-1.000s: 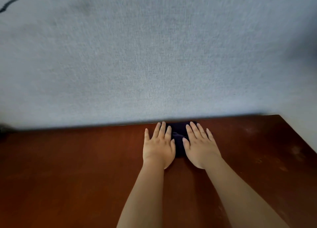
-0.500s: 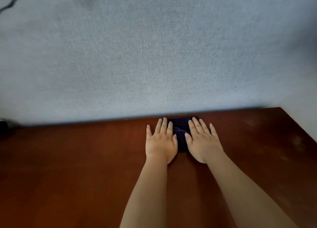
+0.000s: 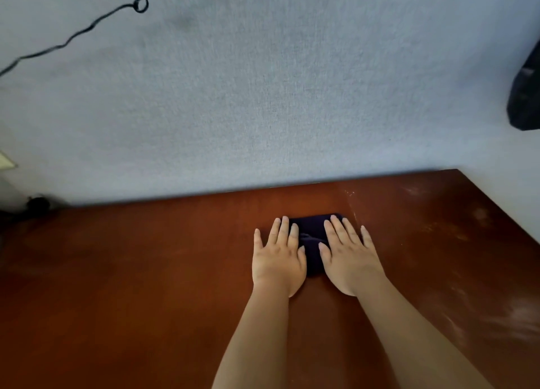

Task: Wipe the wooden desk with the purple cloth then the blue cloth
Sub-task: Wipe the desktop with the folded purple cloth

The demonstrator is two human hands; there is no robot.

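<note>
Against the grey wall, the wooden desk is mid-wipe, I'd judge: left hand and right hand press flat, fingers straight, on a dark cloth near its back edge, no second cloth visible.

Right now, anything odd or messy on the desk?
Yes: pale smears and specks mark the desk to the right of the dark cloth, while the left side looks even. Both hands, left and right, press flat on the cloth. Only one cloth is in view.
</note>
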